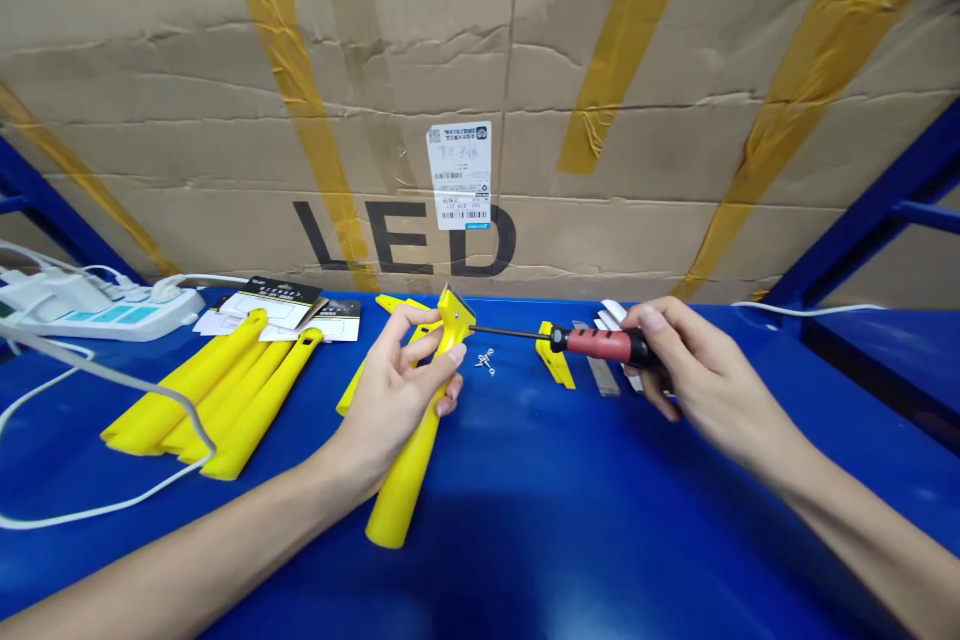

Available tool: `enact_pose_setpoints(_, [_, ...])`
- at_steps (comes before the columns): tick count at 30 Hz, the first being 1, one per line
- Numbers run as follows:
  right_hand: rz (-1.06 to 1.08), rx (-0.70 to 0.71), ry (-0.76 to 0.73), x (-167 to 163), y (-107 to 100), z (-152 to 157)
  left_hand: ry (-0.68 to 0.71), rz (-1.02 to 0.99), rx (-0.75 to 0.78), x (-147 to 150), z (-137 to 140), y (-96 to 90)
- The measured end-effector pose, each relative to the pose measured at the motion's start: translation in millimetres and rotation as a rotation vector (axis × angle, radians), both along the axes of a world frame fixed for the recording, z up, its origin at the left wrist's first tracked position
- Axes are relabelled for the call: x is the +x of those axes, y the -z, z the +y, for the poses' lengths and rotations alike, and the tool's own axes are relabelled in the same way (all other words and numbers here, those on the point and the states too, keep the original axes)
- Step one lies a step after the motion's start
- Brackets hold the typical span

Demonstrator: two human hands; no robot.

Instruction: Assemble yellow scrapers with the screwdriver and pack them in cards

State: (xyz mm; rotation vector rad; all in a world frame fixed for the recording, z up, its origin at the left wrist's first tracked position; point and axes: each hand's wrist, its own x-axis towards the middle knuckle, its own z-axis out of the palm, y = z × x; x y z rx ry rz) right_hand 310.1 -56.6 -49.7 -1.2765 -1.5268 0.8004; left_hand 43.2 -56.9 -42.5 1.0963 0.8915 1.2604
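Observation:
My left hand (401, 385) is closed around a yellow scraper (409, 480), its head tilted up and its long handle slanting down toward me. A small screw shows in the scraper's head. In my right hand (690, 355) is a screwdriver (607, 344) with a red and black handle. Its shaft lies level, and the tip meets the side of the scraper's head near the screw. Just behind lie several small loose screws (486, 361). A yellow plastic clamp piece (555, 362) rests under the screwdriver, beside a flat metal blade strip (602, 375).
Several yellow handles (217, 390) lie at left by black and white cards (281, 305). A white power strip (120, 308) with plugs and a looping white cable (112, 375) sits further left. A large cardboard box (615, 220) walls off the back of the blue table (600, 520).

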Motion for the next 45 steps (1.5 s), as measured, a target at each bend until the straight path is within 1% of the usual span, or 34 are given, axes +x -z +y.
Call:
enact_pose_setpoints(2, [0.003, -0.003, -0.046, 3, -1, 0, -0.010, -0.003, -0.007, 0, 0, -1.6])
enact_pose_setpoints(5, [-0.015, 0.047, -0.141, 5, -3, -2, -0.013, -0.014, -0.008, 0, 1, -3.6])
enact_pose_setpoints(7, [-0.017, 0.060, -0.156, 3, -4, -3, -0.009, -0.009, 0.002, -1, 2, -4.5])
enact_pose_setpoints(11, [0.058, -0.056, -0.101, -4, -1, -2, 0.004, 0.009, 0.017, -1, 1, -5.8])
enact_pose_setpoints(13, [0.088, -0.078, -0.120, -4, 0, -1, 0.000, 0.014, 0.026, -1, 1, -6.5])
enact_pose_setpoints(17, [0.090, -0.004, -0.259, 5, -3, -3, -0.025, 0.009, 0.025, -1, 2, -7.3])
enact_pose_setpoints(18, [0.079, 0.012, -0.272, 6, -4, -3, -0.023, 0.008, 0.022, -1, 2, -7.1])
enact_pose_setpoints(19, [0.066, 0.020, -0.264, 6, -4, -3, -0.018, 0.007, 0.019, 0, 1, -6.8])
enact_pose_setpoints(21, [0.056, 0.016, -0.199, 3, -5, -3, -0.005, 0.005, 0.013, 1, 0, -5.8])
enact_pose_setpoints(23, [0.071, -0.026, -0.113, -1, -5, -3, 0.007, 0.008, 0.002, 3, -2, -4.7])
enact_pose_setpoints(25, [0.102, -0.065, -0.077, -2, -5, -3, 0.015, 0.006, -0.008, 4, -3, -3.7])
enact_pose_setpoints(27, [0.176, -0.095, -0.133, 0, -6, -3, 0.012, -0.003, -0.017, 4, -2, -3.0])
enact_pose_setpoints(29, [0.259, -0.111, -0.238, 4, -8, -3, 0.007, -0.014, -0.020, 3, -1, -2.3])
enact_pose_setpoints(31, [0.252, -0.097, -0.316, 8, -9, -4, 0.003, -0.015, -0.015, 2, 1, -1.4])
enact_pose_setpoints(33, [0.162, -0.061, -0.301, 8, -9, -5, 0.002, -0.012, -0.006, 1, 1, -0.2])
enact_pose_setpoints(35, [0.091, -0.033, -0.228, 6, -9, -4, 0.001, -0.008, -0.012, 2, 0, 0.9])
enact_pose_setpoints(37, [0.072, -0.027, -0.139, 2, -8, -4, 0.003, -0.004, -0.031, 3, -2, 1.5])
enact_pose_setpoints(39, [0.083, -0.039, -0.083, -1, -7, -2, 0.011, 0.000, -0.044, 4, -3, 1.4])
enact_pose_setpoints(41, [0.118, -0.074, -0.073, -3, -7, -1, 0.016, -0.002, -0.040, 4, -3, 1.0])
enact_pose_setpoints(43, [0.127, -0.106, -0.103, -1, -8, -2, 0.016, -0.001, -0.028, 3, -2, 1.2])
enact_pose_setpoints(45, [0.064, -0.070, -0.125, 2, -10, -2, 0.018, 0.000, -0.019, 3, -1, 2.3])
